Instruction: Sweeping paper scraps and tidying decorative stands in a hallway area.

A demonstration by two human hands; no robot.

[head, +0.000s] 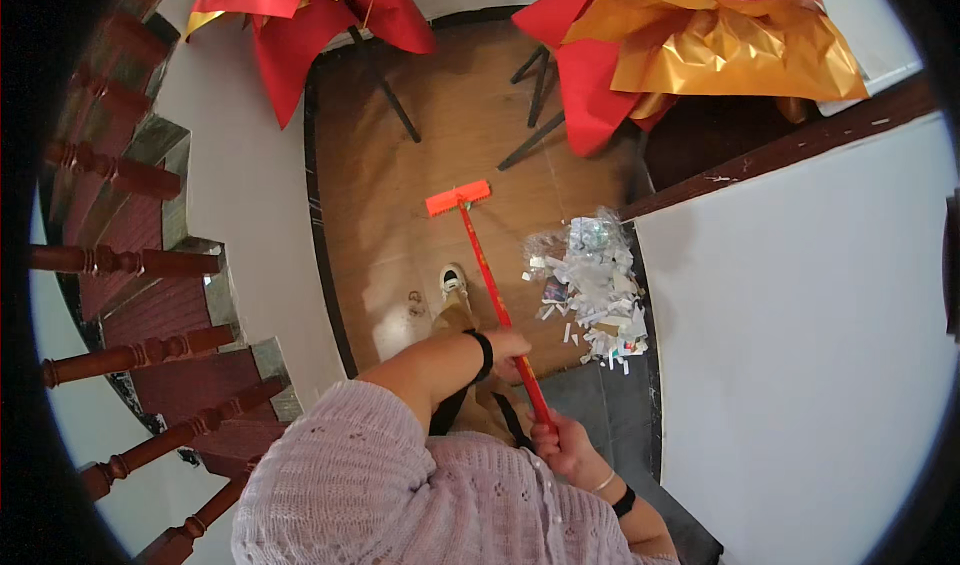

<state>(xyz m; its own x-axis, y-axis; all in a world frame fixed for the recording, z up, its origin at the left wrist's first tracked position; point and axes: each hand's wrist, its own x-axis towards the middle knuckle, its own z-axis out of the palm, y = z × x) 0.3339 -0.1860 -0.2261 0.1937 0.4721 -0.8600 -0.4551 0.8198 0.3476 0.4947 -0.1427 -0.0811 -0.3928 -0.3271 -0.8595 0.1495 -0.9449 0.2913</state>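
A red-handled broom [486, 269] slants across the view, its orange head [458, 198] resting on the brown wood-look floor. My left hand [511, 351] is closed around the middle of the handle, and my right hand [561, 442] grips it near its upper end, close to my body. To the right of the broom lies a heap of paper scraps and clear plastic [600, 287] against the foot of the white wall. The broom head and the heap are apart. Bristles under the head are mostly hidden.
Dark thin stand legs [386, 89] reach the floor under red and gold wrapping [300, 47] at the upper left. More red and gold wrapping [712, 40] hangs at the upper right. Stairs with wooden balusters [127, 260] run along the left. A white wall [795, 302] bounds the right.
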